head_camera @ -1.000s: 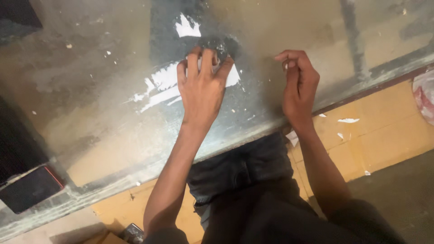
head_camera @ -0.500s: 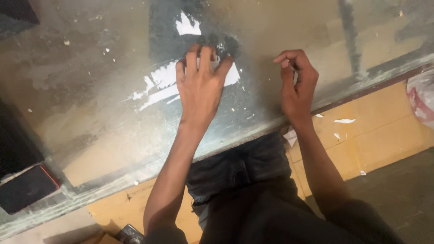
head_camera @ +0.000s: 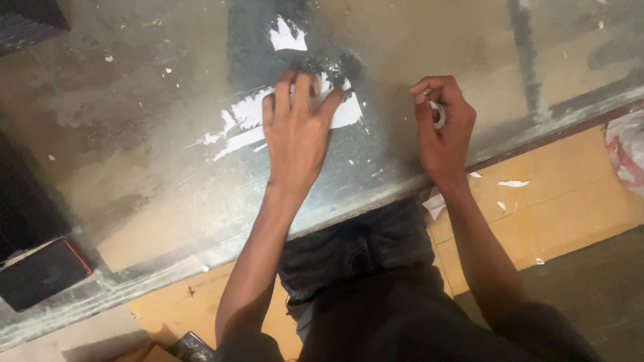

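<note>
My left hand [head_camera: 295, 131] lies flat on a dusty glass sheet [head_camera: 168, 167], its fingertips pressing on a dark crumpled wad [head_camera: 335, 69] over a white scraped patch [head_camera: 248, 121]. My right hand [head_camera: 443, 131] rests near the glass's front edge with its fingers curled around a small white ring-shaped thing [head_camera: 439, 115], perhaps a roll of tape. The two hands are about a hand's width apart.
A dark phone with a red edge [head_camera: 41, 271] lies at the lower left by the glass's edge. Brown cardboard [head_camera: 557, 181] with white scraps covers the floor in front. A red and white bag [head_camera: 627, 151] shows at the right edge. My dark-trousered legs fill the bottom.
The hands have stayed almost where they were. My left hand's fingers have shifted a little on the dark wad.
</note>
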